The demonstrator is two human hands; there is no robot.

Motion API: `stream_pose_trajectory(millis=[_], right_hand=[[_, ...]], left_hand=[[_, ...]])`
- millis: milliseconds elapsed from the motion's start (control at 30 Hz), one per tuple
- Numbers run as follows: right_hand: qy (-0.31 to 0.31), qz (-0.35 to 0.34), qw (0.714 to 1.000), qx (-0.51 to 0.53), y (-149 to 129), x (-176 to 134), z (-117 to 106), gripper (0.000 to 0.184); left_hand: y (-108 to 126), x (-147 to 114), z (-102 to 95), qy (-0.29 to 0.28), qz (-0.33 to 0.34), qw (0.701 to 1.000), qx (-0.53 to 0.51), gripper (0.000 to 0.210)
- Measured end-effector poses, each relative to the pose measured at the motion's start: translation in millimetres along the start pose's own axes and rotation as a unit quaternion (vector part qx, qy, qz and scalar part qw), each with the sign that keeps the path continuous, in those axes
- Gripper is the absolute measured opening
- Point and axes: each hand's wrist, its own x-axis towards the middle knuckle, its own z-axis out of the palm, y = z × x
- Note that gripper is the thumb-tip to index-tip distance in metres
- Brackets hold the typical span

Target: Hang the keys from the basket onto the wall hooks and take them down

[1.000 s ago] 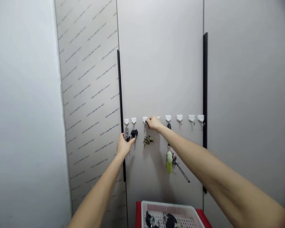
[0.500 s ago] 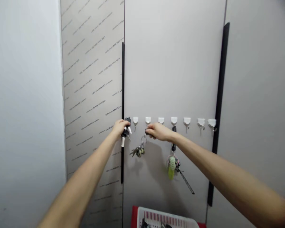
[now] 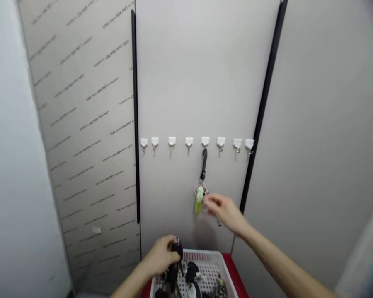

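Low over the white plastic basket (image 3: 226, 271), my left hand (image 3: 161, 257) is closed around a bunch of keys with black fobs (image 3: 177, 248). Several dark key bunches (image 3: 192, 273) lie in the basket. On one wall hook (image 3: 205, 142) hangs a key ring with a black strap (image 3: 204, 164) and a light green charm (image 3: 199, 196). My right hand (image 3: 225, 211) is beside that charm, its fingers bent and smeared by motion. Whether they touch the hanging keys I cannot make out.
A row of white hooks (image 3: 172, 142) runs across the pale cabinet door. Long black handles (image 3: 136, 116) edge the door at left and right. Red material (image 3: 234, 273) shows under the basket. A printed panel (image 3: 87, 124) stands at the left.
Both hands have moved down from the hooks, the left one to the basket with its keys. The bunch my right hand held has left it. The view has tilted downward.
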Motion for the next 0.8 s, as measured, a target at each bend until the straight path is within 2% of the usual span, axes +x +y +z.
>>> stream_pose_trajectory(millis=[67,100,167,267,400,467,533,600,700,800], right_hand=[[0.168,-0.01,0.986,-0.016,-15.0,27.3,-17.1,0.03],[0.217,-0.007,0.975,-0.038,-20.7,40.9,-22.8,0.034],[0.236,0.003,0.967,-0.092,-27.6,63.9,-27.3,0.033],[0.216,-0.006,0.963,-0.159,-34.5,84.9,-27.1,0.027],[0.301,-0.079,0.939,-0.147,-57.5,91.0,-41.0,0.026],[0.319,-0.11,0.931,-0.136,-70.6,85.0,-51.0,0.024],[0.273,-0.122,0.946,-0.127,-75.4,73.7,-54.6,0.023],[0.179,-0.103,0.973,-0.104,-66.9,57.9,-48.1,0.021],[0.061,-0.034,0.995,-0.071,-33.2,28.9,-22.4,0.019],[0.021,0.018,0.999,-0.037,6.1,2.9,7.1,0.019]], left_hand=[[-22.4,-3.0,20.7,0.022,-0.019,0.999,0.037,0.035],[-29.4,-4.7,27.3,0.025,-0.024,0.998,0.056,0.043],[-36.4,-8.2,35.5,0.016,-0.032,0.995,0.096,0.053],[-38.2,-11.3,40.6,0.005,-0.053,0.986,0.156,0.057],[-40.4,-11.7,41.7,0.028,-0.047,0.986,0.157,0.053],[-41.8,-13.1,41.2,0.049,-0.023,0.988,0.147,0.048],[-42.7,-15.6,40.3,0.066,0.005,0.988,0.14,0.046],[-43.6,-17.4,39.4,0.08,0.026,0.986,0.141,0.047],[-46.0,-17.7,39.6,0.079,0.042,0.984,0.154,0.046],[-48.1,-17.7,41.3,0.076,0.052,0.979,0.18,0.043]])
